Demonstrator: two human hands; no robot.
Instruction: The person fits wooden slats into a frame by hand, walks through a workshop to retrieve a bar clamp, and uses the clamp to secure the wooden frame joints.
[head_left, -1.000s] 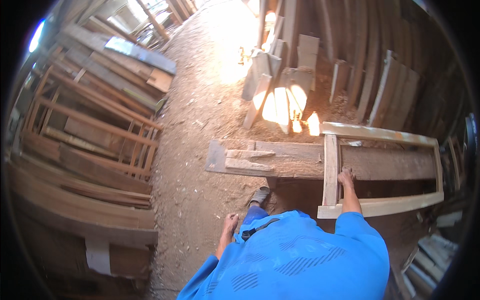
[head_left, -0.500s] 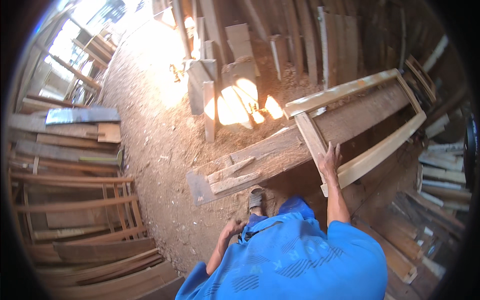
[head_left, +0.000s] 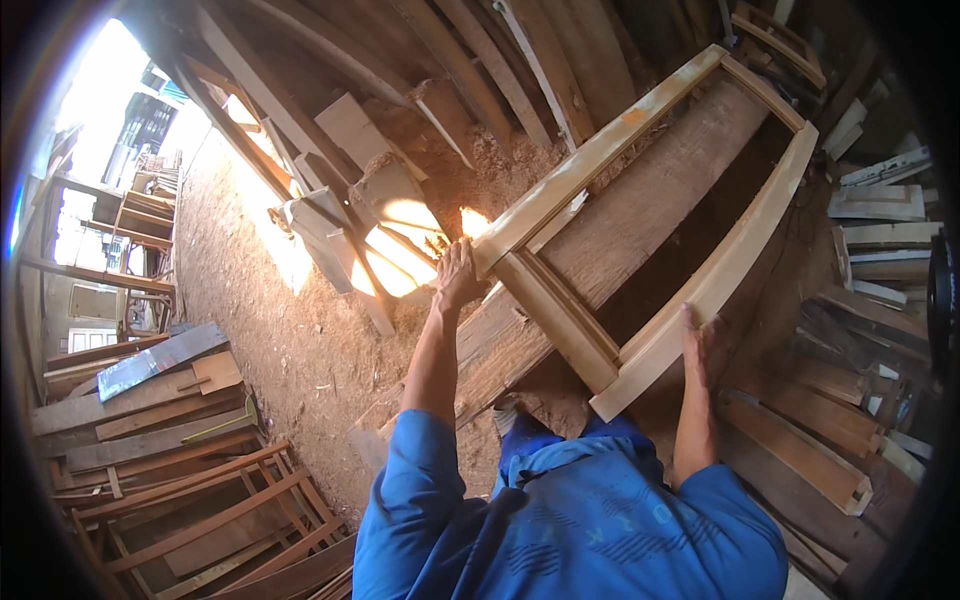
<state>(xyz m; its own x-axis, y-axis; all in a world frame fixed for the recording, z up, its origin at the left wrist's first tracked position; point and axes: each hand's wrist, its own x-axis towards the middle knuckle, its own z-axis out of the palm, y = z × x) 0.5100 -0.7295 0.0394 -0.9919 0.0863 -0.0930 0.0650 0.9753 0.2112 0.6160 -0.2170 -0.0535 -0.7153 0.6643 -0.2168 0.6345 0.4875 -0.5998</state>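
A pale wooden frame (head_left: 556, 322) with long side rails and shorter crosspieces lies across a wide rough plank (head_left: 650, 235). Its rail nearest my body bows outward. My left hand (head_left: 459, 274) grips the left end of the far rail, fingers over the edge. Along the bowed near rail, my right hand (head_left: 699, 336) holds the outer edge, with the thumb up against the wood and the other fingers partly hidden. Sawdust covers part of the plank beneath the frame.
Sunlit offcut boards (head_left: 318, 238) stand just beyond my left hand. Tall boards (head_left: 545, 70) lean at the back. Stacked wooden frames (head_left: 215, 515) and planks lie at the left; more timber (head_left: 800, 450) is piled at the right. Wood shavings cover the ground (head_left: 300, 350).
My left hand has come up from beside my body to the frame's far corner. My right hand has moved from the crosspiece to the near rail. The view has turned.
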